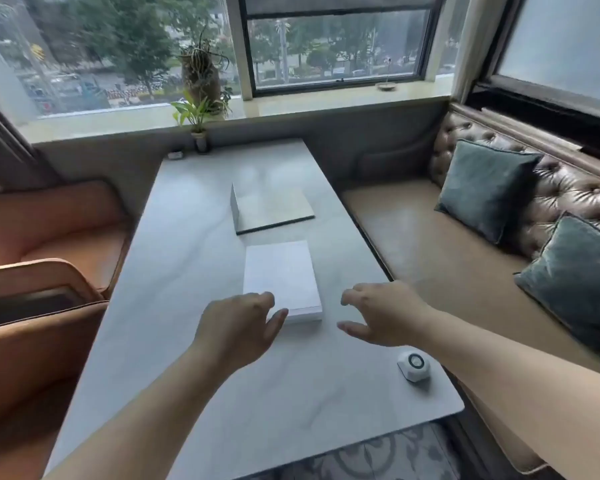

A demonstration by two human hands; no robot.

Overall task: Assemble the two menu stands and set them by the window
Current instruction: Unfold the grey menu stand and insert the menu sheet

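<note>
Left hand (238, 329) and right hand (383, 315): fingers spread, holding nothing, flanking the near end of the white card stack (282, 280); left fingertips overlap its near corner, contact uncertain. Just beyond the stack lies a clear acrylic stand (269, 209), lying flat, one flap upright. Well beyond, the window sill (326, 107) carries no stand. Judgement: assembly barely begun; both placements remain.

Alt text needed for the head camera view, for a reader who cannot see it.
Two bare hands, left hand and right hand, reach with fingers spread toward a white stack of sheets lying flat on a pale marble table. Beyond it lies a clear acrylic stand, and a small potted plant sits at the window end.
</note>
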